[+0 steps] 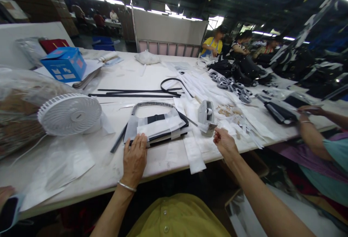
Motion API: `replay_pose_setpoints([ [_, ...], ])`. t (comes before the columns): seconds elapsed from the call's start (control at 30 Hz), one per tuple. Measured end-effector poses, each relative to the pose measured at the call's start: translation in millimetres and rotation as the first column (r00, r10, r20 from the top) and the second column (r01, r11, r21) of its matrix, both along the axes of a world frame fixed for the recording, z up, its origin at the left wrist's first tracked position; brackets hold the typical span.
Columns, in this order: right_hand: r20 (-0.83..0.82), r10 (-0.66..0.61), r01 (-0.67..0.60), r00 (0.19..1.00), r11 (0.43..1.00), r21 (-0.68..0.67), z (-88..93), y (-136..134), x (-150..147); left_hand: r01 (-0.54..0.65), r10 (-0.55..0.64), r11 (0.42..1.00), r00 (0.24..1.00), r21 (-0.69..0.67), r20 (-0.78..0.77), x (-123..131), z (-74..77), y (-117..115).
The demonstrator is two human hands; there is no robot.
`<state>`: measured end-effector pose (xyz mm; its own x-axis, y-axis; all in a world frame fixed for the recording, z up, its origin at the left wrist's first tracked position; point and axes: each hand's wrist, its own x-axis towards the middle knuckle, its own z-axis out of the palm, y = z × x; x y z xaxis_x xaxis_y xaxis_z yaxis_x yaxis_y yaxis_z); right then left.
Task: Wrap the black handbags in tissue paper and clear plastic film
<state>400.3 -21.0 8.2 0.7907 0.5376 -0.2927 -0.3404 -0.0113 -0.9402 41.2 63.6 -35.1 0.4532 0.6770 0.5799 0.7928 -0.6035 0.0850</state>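
Observation:
My left hand [135,156] lies flat, fingers stretched out, on the near edge of a dark handbag [155,119] with white paper and clear film over its front. The bag's curved handle [152,104], wrapped in film, points away from me. To the right, my right hand [226,143] is closed in a pinch at the front of a grey tape dispenser [206,113]. The fingertips appear to grip the end of the clear tape there, though it barely shows. White paper strips [193,151] lie between the bag and the dispenser, one hanging over the table edge.
A white fan [71,114] and a blue box [64,64] stand at left. Black straps [136,93] lie behind the bag. Grey rolls [231,86] and black bags [246,70] are piled back right. A co-worker's hands [308,115] work at far right; other people sit beyond.

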Motion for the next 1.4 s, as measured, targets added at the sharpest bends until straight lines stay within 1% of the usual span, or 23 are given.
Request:
replay_pose_setpoints([
  [0.2, 0.057, -0.092, 0.095, 0.994, 0.994, -0.060, -20.7, 6.4, -5.4, -0.011, 0.010, 1.000, 1.000, -0.023, -0.027, 2.3, 5.1, -0.3],
  [0.27, 0.079, -0.056, 0.063, 0.995, 0.994, -0.085, -24.8, 2.1, -7.0, -0.029, 0.027, 0.999, 0.998, -0.035, -0.052, 2.6, 7.7, -2.1],
  [0.33, 0.109, 0.018, -0.005, 0.994, 0.994, -0.112, -23.4, -6.7, -6.8, -0.050, 0.045, 0.997, 0.996, -0.059, -0.082, 2.8, 10.5, -5.2],
  [0.4, 0.143, 0.112, -0.098, 0.983, 0.990, -0.100, -13.7, -15.2, -4.5, -0.076, 0.066, 0.993, 0.992, -0.088, -0.112, 3.2, 13.0, -8.0],
  [0.43, 0.161, 0.158, -0.148, 0.974, 0.986, -0.070, -5.4, -17.4, -3.4, -0.091, 0.078, 0.991, 0.989, -0.100, -0.123, 3.5, 14.0, -8.8],
  [0.5, 0.224, 0.280, -0.286, 0.934, 0.958, -0.006, 17.9, -15.1, -4.5, -0.114, 0.098, 0.987, 0.986, -0.116, -0.134, 4.1, 15.4, -9.4],
  [0.53, 0.266, 0.361, -0.371, 0.894, 0.928, -0.011, 32.2, -10.1, -8.2, -0.122, 0.105, 0.985, 0.985, -0.122, -0.134, 4.2, 15.8, -9.4],
  [0.57, 0.311, 0.459, -0.469, 0.832, 0.882, -0.047, 47.7, -2.3, -14.9, -0.128, 0.110, 0.984, 0.985, -0.127, -0.134, 4.3, 16.1, -9.3],
  [0.6, 0.358, 0.566, -0.566, 0.743, 0.816, -0.114, 63.7, 8.0, -24.6, -0.132, 0.115, 0.983, 0.984, -0.128, -0.133, 4.2, 16.1, -9.2],
  [0.63, 0.399, 0.675, -0.658, 0.621, 0.726, -0.203, 79.5, 20.8, -37.2, -0.135, 0.118, 0.983, 0.984, -0.127, -0.131, 4.0, 16.1, -9.3],
  [0.67, 0.427, 0.772, -0.737, 0.471, 0.610, -0.290, 94.2, 35.9, -52.3, -0.136, 0.120, 0.983, 0.984, -0.124, -0.130, 3.8, 15.9, -9.5],
  [0.7, 0.433, 0.847, -0.797, 0.309, 0.479, -0.368, 107.1, 52.8, -69.2, -0.136, 0.120, 0.984, 0.985, -0.119, -0.127, 3.5, 15.6, -9.8],
  [0.73, 0.425, 0.892, -0.833, 0.153, 0.348, -0.430, 117.5, 71.2, -87.1, -0.134, 0.120, 0.984, 0.985, -0.113, -0.123, 3.3, 15.2, -10.2],
  [0.8, 0.388, 0.912, -0.835, -0.132, 0.109, -0.539, 129.5, 109.6, -123.1, -0.137, 0.125, 0.985, 0.986, -0.105, -0.113, 3.1, 14.4, -10.9],
  [0.87, 0.353, 0.858, -0.771, -0.374, -0.076, -0.633, 130.8, 145.8, -155.6, -0.142, 0.131, 0.984, 0.986, -0.105, -0.103, 3.3, 14.2, -11.6],
  [0.9, 0.331, 0.814, -0.718, -0.477, -0.143, -0.682, 128.6, 161.6, -169.8, -0.145, 0.134, 0.983, 0.986, -0.109, -0.101, 3.5, 14.5, -11.8],
  [0.97, 0.252, 0.730, -0.572, -0.636, -0.226, -0.788, 121.6, 187.1, -194.6, -0.149, 0.137, 0.981, 0.986, -0.124, -0.100, 4.0, 15.7, -12.4],
  [1.0, 0.194, 0.693, -0.483, -0.695, -0.249, -0.839, 117.6, 196.7, -205.5, -0.150, 0.137, 0.980, 0.985, -0.134, -0.100, 4.3, 16.6, -12.7],
  [1.07, 0.078, 0.625, -0.302, -0.777, -0.261, -0.917, 109.5, 210.7, -224.8, -0.159, 0.146, 0.976, 0.984, -0.148, -0.099, 4.9, 18.3, -13.6],
  [1.13, -0.014, 0.553, -0.146, -0.833, -0.243, -0.959, 101.4, 219.9, -240.6, -0.172, 0.158, 0.973, 0.983, -0.156, -0.097, 5.4, 19.6, -14.6],
  [1.17, -0.045, 0.525, -0.092, -0.850, -0.232, -0.968, 97.6, 223.4, -246.9, -0.178, 0.164, 0.971, 0.982, -0.160, -0.099, 5.6, 20.0, -15.1],
  [1.27, -0.098, 0.445, 0.007, -0.890, -0.202, -0.979, 88.0, 231.2, -259.0, -0.186, 0.168, 0.967, 0.979, -0.171, -0.116, 5.7, 20.9, -15.8],
  [1.4, -0.108, 0.298, 0.080, -0.948, -0.105, -0.991, 81.6, 234.6, -266.3, -0.183, 0.159, 0.964, 0.978, -0.195, -0.134, 5.1, 21.1, -14.9],
])
